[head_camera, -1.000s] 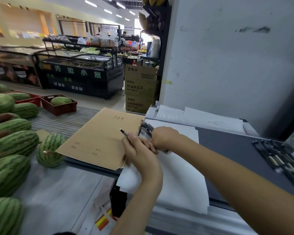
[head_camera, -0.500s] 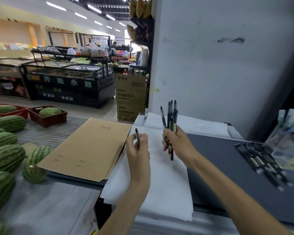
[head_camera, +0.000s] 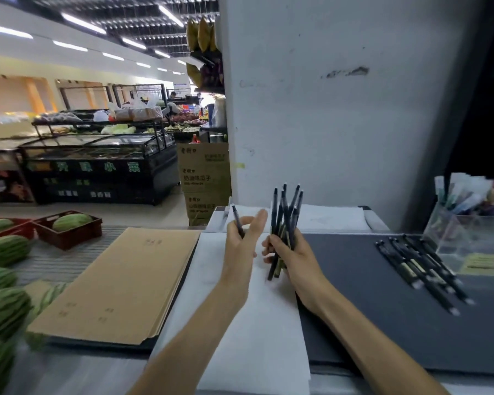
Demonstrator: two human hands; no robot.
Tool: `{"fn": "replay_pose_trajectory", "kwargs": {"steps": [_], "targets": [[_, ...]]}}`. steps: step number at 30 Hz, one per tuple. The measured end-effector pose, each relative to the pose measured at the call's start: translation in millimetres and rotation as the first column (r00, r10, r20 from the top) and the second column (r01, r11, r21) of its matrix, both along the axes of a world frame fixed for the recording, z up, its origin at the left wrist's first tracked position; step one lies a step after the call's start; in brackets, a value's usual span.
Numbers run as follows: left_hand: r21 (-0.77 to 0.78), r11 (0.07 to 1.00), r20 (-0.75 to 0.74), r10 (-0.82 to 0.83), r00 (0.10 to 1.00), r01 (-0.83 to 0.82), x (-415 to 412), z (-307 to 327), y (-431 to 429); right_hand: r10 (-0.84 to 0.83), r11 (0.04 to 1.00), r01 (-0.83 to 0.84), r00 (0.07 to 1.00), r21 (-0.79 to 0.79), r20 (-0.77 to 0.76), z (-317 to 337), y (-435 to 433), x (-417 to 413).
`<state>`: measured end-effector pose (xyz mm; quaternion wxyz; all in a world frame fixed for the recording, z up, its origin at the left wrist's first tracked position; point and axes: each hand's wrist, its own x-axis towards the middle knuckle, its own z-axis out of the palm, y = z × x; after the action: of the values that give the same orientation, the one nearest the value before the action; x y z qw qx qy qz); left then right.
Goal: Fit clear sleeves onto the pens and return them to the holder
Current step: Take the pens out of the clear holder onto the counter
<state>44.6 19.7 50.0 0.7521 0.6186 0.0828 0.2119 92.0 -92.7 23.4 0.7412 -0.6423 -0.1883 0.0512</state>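
Observation:
My right hand [head_camera: 290, 253] grips a bundle of several dark pens [head_camera: 285, 212], upright and fanned out above a white sheet [head_camera: 254, 323]. My left hand [head_camera: 244, 238] holds a single dark pen [head_camera: 238, 220] between thumb and palm, with its other fingers stretched out. Both hands hover close together over the sheet. Several more dark pens [head_camera: 422, 269] lie in a row on the grey mat [head_camera: 368, 309] to the right. A clear plastic holder [head_camera: 474, 238] stands at the far right edge, blurred.
A stack of brown paper folders [head_camera: 120, 283] lies left of the white sheet. Watermelons [head_camera: 3, 309] are piled at the left edge, and a red crate [head_camera: 69, 232] holds one more. A white wall [head_camera: 340, 109] rises behind the counter.
Both hands rose from the sheet. My right hand lifted the pen bundle upright; my left hand moved apart from it holding one pen. The view shifted right, bringing the clear holder into view.

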Motion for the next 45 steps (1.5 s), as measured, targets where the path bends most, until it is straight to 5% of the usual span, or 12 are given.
{"fn": "replay_pose_trajectory", "kwargs": {"steps": [17,27,33,45], "targets": [[0.069,0.998,0.144,-0.023,0.989,0.013,20,-36,-9,0.08,0.987,-0.029,0.943,-0.16,0.323,-24,9,-11],[-0.02,0.996,0.038,0.083,0.996,-0.082,27,-41,-7,0.09,0.965,-0.025,0.967,-0.26,0.239,-18,0,-14],[0.059,0.998,0.04,0.014,0.999,-0.017,26,-42,-3,0.129,0.947,-0.053,0.966,-0.318,0.224,-8,-6,-19],[0.221,0.962,0.06,0.152,0.986,-0.162,28,-46,-5,0.142,0.861,-0.014,0.966,-0.508,0.215,-7,-8,-25]]}}
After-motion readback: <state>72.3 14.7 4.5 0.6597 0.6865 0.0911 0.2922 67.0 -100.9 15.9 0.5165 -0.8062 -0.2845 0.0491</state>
